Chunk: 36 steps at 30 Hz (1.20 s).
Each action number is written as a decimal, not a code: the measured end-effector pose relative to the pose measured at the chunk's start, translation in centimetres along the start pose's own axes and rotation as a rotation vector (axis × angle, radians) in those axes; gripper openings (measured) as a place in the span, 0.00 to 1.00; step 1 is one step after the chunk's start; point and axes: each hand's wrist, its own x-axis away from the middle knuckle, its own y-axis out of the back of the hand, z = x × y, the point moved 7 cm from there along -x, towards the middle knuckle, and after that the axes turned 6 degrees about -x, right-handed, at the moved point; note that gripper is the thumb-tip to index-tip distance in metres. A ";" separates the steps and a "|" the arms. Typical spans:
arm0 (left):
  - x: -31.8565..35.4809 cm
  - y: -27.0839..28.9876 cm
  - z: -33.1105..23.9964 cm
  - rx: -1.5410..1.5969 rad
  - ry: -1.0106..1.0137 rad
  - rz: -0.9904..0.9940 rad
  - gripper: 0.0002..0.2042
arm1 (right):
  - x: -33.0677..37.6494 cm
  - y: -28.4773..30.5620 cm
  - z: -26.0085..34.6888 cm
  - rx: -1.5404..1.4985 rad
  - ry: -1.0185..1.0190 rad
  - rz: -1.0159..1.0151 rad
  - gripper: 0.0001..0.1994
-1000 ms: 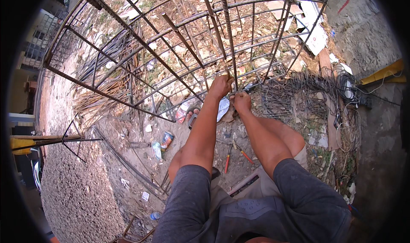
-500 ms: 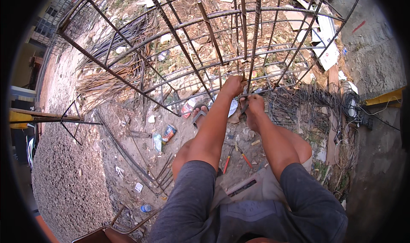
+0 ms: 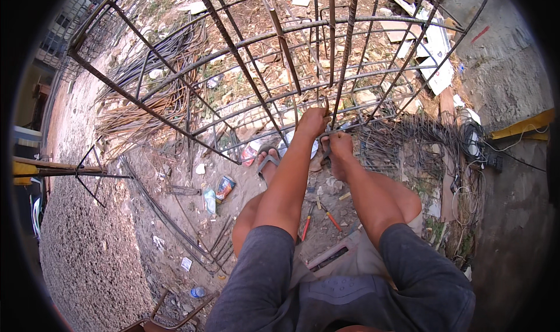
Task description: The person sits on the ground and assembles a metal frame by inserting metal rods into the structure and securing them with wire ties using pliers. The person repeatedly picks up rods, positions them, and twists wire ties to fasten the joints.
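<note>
A rebar cage [image 3: 268, 90] of ribbed bars and thinner steel stirrups stands in front of me. My left hand [image 3: 313, 123] is closed at its lower near side, the fingertips against the steel; what lies inside the fingers is hidden. Just below and to the right, my right hand [image 3: 339, 144] is closed in a pinch beside the lowest near bar, next to my foot. What it pinches is too small to make out. Between my feet and knees, pliers with red handles [image 3: 319, 218] lie on the dirt.
Bundled bars [image 3: 137, 110] lie at the left, with bent stirrups [image 3: 385, 142] piled at the right. A gravel heap [image 3: 87, 244], a crumpled wrapper [image 3: 226, 187] and a plastic bottle [image 3: 198, 292] are on the left. A yellow beam [image 3: 522, 123] juts in at the right.
The view has shifted slightly, so the cage and ground sit a little further left. Both hands stay closed at the same part of the cage, with small shifts of the fingers.
</note>
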 end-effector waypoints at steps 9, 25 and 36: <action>0.9 0.5 0.0 -0.126 0.023 0.019 0.11 | 2.9 -0.5 1.7 0.257 0.100 -0.161 0.20; -0.9 0.2 3.1 0.279 0.166 -0.055 0.12 | 2.6 -1.4 6.8 0.107 0.337 -0.089 0.16; -4.0 -0.6 7.4 0.246 0.243 -0.189 0.07 | 1.8 -3.2 4.4 -0.258 0.163 0.089 0.10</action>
